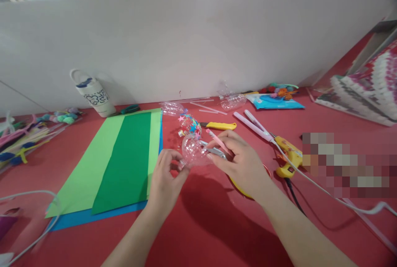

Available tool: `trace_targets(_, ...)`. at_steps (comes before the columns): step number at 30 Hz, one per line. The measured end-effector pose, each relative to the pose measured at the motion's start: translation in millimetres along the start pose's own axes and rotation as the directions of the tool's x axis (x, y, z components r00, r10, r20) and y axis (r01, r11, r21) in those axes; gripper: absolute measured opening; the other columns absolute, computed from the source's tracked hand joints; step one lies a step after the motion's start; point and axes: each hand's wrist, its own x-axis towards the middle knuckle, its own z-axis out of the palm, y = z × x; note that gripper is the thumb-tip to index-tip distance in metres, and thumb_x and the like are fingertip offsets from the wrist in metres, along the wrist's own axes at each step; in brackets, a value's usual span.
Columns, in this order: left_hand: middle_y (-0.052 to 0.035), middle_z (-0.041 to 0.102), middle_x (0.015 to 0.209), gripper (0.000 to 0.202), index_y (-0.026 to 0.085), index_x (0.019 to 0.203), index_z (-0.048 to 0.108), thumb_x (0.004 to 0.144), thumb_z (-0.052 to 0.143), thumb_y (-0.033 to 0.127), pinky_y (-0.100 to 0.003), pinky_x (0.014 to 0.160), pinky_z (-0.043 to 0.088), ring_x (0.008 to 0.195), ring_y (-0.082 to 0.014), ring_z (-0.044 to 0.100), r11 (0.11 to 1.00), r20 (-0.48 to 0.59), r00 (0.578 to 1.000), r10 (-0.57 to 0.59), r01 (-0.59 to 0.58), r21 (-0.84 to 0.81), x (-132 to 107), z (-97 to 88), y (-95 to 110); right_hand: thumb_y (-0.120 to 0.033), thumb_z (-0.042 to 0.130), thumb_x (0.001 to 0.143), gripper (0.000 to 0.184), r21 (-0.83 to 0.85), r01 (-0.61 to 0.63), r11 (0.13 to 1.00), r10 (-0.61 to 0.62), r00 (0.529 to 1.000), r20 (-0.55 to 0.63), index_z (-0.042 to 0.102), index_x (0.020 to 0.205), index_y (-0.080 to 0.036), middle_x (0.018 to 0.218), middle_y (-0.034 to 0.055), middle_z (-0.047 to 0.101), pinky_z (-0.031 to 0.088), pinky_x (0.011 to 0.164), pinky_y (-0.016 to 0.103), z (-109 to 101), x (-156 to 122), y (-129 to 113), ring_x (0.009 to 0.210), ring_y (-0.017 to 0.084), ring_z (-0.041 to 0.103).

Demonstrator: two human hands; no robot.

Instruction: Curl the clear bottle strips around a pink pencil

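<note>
My left hand [169, 176] pinches the lower left edge of a clear plastic bottle piece [192, 150], rounded and shiny. From the right, my right hand [237, 159] reaches to the same piece, its fingers curled round a slim pink pen-like tool [218, 139]. Whether those fingertips also touch the plastic I cannot tell. Partly hidden under my right hand is a pair of scissors with yellow and red handles [240, 189]. Just behind the plastic piece lies a clear ball decorated with colourful stars [194, 128]. A yellow box cutter [221, 126] rests beside it.
Green sheets [130, 163] lie at left, with a white tumbler [96, 97] behind. Clear bottle parts [233, 101] and a blue packet [277, 101] sit near the white partition [198, 44]. At right are a pink straightener [254, 126], a yellow glue gun [288, 155] and cords.
</note>
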Motion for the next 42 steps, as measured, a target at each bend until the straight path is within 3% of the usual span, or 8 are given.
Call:
trace_targets(6,0.0012,0.049,0.085,0.012,0.020,0.081,0.049,0.079,0.061,0.021,-0.026,0.065,0.048,0.067,-0.0098,0.054,0.997,-0.038,0.999,-0.027,0.030,0.068,-1.9,-1.1,3.2,-0.021,0.057,0.082,0.005,-0.133,0.109,0.985,-0.121,0.989,-0.086,0.060,0.086,-0.020,0.089,0.0027,0.054,0.042,0.065,0.028,4.3,-5.7,-3.2,0.074,0.016,0.056)
trace_targets(9,0.0013,0.049,0.084,0.011,0.020,0.080,0.049,0.079,0.060,0.020,-0.025,0.065,0.048,0.067,-0.0094,0.053,0.996,-0.052,0.999,-0.009,0.013,0.083,-2.0,-1.0,4.5,-0.021,0.058,0.082,0.004,-0.184,0.086,0.979,-0.109,0.987,-0.121,0.061,0.084,-0.019,0.087,0.0032,0.055,0.042,0.065,0.029,5.9,-5.3,-2.0,0.072,0.017,0.056)
trace_targets(14,0.0016,0.048,0.084,0.011,0.020,0.080,0.050,0.079,0.060,0.017,-0.023,0.064,0.048,0.065,-0.0085,0.051,0.996,-0.046,0.998,0.044,-0.041,0.075,-2.2,0.0,5.6,-0.022,0.058,0.081,0.005,-0.147,0.005,0.989,-0.021,0.994,-0.110,0.063,0.081,-0.019,0.083,0.0016,0.054,0.039,0.058,0.027,5.3,-2.5,-1.1,0.062,0.013,0.051)
trace_targets(19,0.0014,0.048,0.084,0.010,0.021,0.081,0.049,0.080,0.059,0.017,-0.023,0.065,0.049,0.066,-0.0084,0.051,0.996,-0.053,0.997,0.060,-0.055,0.076,-3.3,-0.2,5.3,-0.020,0.059,0.079,0.013,-0.115,0.022,0.993,-0.034,0.994,-0.108,0.063,0.092,-0.020,0.090,0.0022,0.054,0.040,0.061,0.026,4.0,-2.9,-2.6,0.068,0.014,0.053)
trace_targets(26,0.0003,0.049,0.087,0.012,0.021,0.082,0.049,0.079,0.060,0.017,-0.024,0.065,0.050,0.068,-0.0097,0.051,0.993,-0.050,0.993,0.103,-0.100,0.057,-2.9,-1.1,4.8,-0.022,0.059,0.080,0.009,-0.044,0.004,0.999,-0.007,0.997,-0.077,0.064,0.087,-0.020,0.085,0.0014,0.052,0.040,0.059,0.025,4.7,-1.5,0.4,0.064,0.012,0.050)
trace_targets(32,0.0004,0.050,0.087,0.012,0.021,0.081,0.049,0.078,0.060,0.015,-0.024,0.066,0.049,0.071,-0.0101,0.053,0.997,-0.080,0.995,0.062,-0.058,0.056,-2.4,-0.2,5.2,-0.020,0.056,0.081,0.010,-0.075,0.073,0.995,-0.080,0.991,-0.108,0.063,0.087,-0.020,0.086,0.0027,0.054,0.042,0.067,0.028,5.9,-4.7,-2.2,0.073,0.016,0.055)
trace_targets(38,0.0012,0.049,0.086,0.012,0.021,0.081,0.049,0.079,0.059,0.015,-0.024,0.066,0.048,0.070,-0.0097,0.051,0.999,-0.087,0.996,0.036,-0.033,0.038,-2.5,0.2,4.7,-0.024,0.056,0.081,0.014,-0.043,0.063,0.997,-0.066,0.994,-0.082,0.063,0.094,-0.020,0.085,0.0006,0.051,0.038,0.054,0.026,5.8,-6.5,-3.7,0.055,0.010,0.044)
trace_targets(42,0.0010,0.048,0.088,0.012,0.022,0.082,0.049,0.079,0.059,0.015,-0.025,0.067,0.048,0.069,-0.0096,0.051,1.000,-0.065,0.998,0.002,0.000,0.027,-3.6,1.1,3.2,-0.024,0.059,0.079,0.017,-0.039,0.077,0.996,-0.080,0.994,-0.069,0.063,0.095,-0.018,0.083,0.0013,0.051,0.040,0.058,0.027,7.9,-5.6,-3.8,0.059,0.012,0.047)
